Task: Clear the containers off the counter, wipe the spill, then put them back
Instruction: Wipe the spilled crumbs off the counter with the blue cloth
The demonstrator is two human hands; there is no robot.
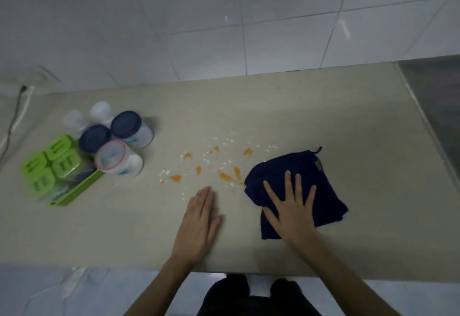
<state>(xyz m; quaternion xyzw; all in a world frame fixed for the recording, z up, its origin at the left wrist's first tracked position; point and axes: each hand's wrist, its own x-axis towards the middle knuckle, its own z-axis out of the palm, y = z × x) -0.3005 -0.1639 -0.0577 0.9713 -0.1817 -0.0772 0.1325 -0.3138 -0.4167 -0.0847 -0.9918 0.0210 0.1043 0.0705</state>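
The near edge of the desk (249, 263) runs across the lower part of the view, with pale floor tiles and the person's dark-clothed legs below it. Both forearms cross that edge. The left hand (199, 226) lies flat, palm down, on bare desk just in from the edge, fingers straight and close together, gripping nothing; a small orange smear sits beside its index finger. The right hand (291, 206) is spread wide, fingers apart, pressing flat on a dark blue cloth (298, 191) that is folded into a rough square. The cloth's left edge touches the nearest orange streaks.

Beyond the hands, the spill (214, 166) is scattered over the middle of the desk: orange dabs mixed with small white specks, stretching from left of centre to the cloth. Open bare surface lies to the left of the left hand, to the right of the cloth as far as the desk's right edge, and behind the spill up to the wall.

The containers sit grouped at the left, well apart from the spill. A green tray (74, 191) holds green-lidded boxes (53, 161); just beside it stand a jar with a pink-rimmed lid (117, 160), two blue-lidded jars (127, 126) and two pale-topped ones (99, 111). The group is blurred.

The far edge meets a white tiled wall (224, 17). A cable (15, 116) hangs from a wall socket at the far left.
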